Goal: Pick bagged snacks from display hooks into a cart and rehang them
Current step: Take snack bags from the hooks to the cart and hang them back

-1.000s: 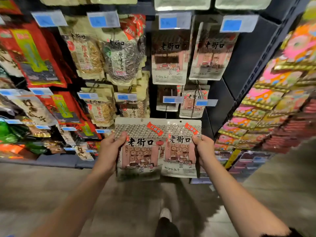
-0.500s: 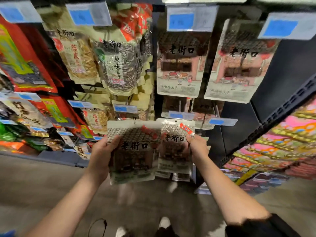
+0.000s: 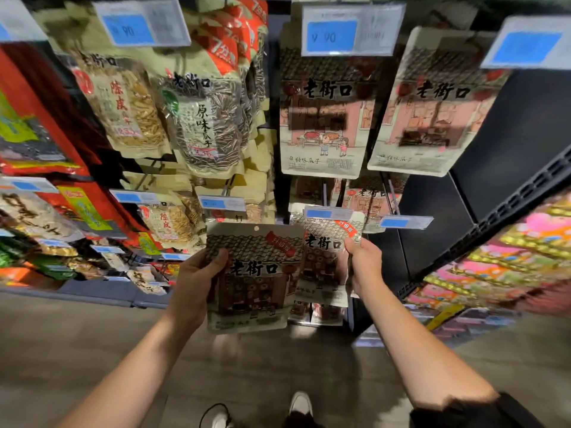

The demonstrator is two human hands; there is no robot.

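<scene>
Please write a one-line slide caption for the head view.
Each hand, left and right, holds a snack bag before the hooks.

Blue price tags (image 3: 330, 35), grey floor (image 3: 77, 335), white shoes (image 3: 299, 403).

open: dark gap (image 3: 432, 251) right of hooks | blocked: price tag (image 3: 327, 214), hanging bags (image 3: 324, 118) above

One head cam, wide-angle, on my head, facing forward and down. Display rack (image 3: 278, 118) close, filling 9 to 3 o'clock; floor (image 3: 61, 350) and my forearms low at 6 o'clock.
</scene>
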